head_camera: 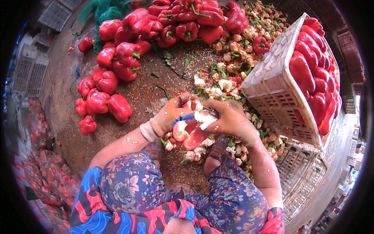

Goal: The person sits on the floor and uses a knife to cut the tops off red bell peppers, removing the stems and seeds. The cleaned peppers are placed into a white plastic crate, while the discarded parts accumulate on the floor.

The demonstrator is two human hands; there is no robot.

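My left hand (166,115), in an orange-brown work glove with blue on one finger, grips a cut-open red bell pepper (194,139) above my feet. The pepper's hollow inside faces me. My right hand (230,118), also gloved, is closed on a pale seed core (204,117) at the pepper's right side. Between its thumb and fingers sits a small metal tool (212,111), mostly hidden, perhaps a knife. Pale seeds cling to both gloves and forearms.
Whole red bell peppers (125,55) are heaped ahead and to the left, beside green netting (112,13). Discarded cores (225,84) cover the floor at right. A tilted white plastic crate (271,82) holds red peppers, near another crate (301,172). Filled mesh sacks (49,169) lie left.
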